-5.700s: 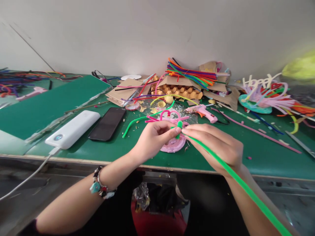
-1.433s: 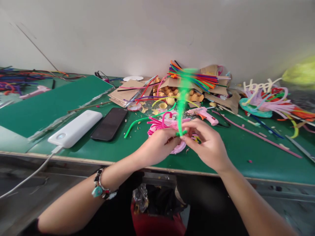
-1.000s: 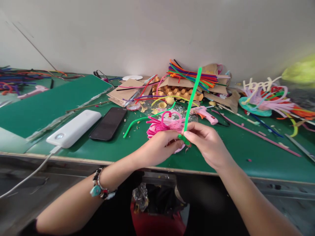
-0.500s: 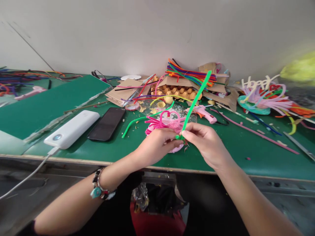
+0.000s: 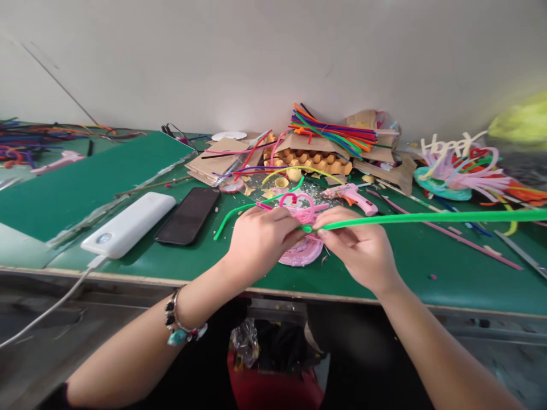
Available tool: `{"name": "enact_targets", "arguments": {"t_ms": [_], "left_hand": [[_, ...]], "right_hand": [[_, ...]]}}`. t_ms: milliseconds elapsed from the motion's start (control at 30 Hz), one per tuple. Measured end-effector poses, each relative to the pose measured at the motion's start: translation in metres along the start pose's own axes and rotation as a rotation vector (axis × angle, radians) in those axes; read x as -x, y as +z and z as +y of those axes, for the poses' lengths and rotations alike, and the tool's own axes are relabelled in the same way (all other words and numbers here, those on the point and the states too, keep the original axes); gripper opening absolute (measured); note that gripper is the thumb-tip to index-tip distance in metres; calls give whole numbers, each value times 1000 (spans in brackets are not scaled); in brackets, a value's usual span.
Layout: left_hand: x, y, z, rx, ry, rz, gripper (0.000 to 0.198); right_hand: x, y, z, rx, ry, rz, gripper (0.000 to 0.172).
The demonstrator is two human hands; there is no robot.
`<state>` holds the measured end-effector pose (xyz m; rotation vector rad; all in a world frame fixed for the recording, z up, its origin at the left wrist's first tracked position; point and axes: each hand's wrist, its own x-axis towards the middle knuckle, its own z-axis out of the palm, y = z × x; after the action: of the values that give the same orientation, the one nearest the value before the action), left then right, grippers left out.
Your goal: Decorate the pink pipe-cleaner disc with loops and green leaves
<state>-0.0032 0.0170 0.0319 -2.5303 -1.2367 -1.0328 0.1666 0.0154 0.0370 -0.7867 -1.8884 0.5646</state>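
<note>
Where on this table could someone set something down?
Mostly bare: the near-right tabletop between the right hand and the grey strip, save one pink bit; also the green panel beyond the white power bank. Crowded: beyond the right hand, around the glue gun, egg carton and bundled stems.

So we've got a super bright green pipe cleaner (image 5: 427,217), pale pink craft (image 5: 302,257), plain green tabletop (image 5: 461,290), white power bank (image 5: 132,222), black phone (image 5: 188,215), pink glue gun (image 5: 362,200) with orange trigger (image 5: 351,201), and a bracelet (image 5: 176,337) mixing black, white and turquoise.
</note>
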Motion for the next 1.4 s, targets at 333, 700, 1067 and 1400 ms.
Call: {"name": "enact_targets", "arguments": {"t_ms": [333, 700, 1067, 1400], "left_hand": [[-9, -13, -2, 1033, -323, -304, 14], [-9, -10, -2, 1290, -471, -386, 16], [-9, -8, 7, 1244, -532, -277, 18], [-6, -3, 8, 1092, -546, -284, 18]], "right_hand": [[5, -12, -3, 338, -397, -29, 11], [6, -13, -1, 439, -462, 41, 13], [5, -14, -2, 526, -489, 6, 14], [3, -14, -3, 448, -444, -30, 11]]}}
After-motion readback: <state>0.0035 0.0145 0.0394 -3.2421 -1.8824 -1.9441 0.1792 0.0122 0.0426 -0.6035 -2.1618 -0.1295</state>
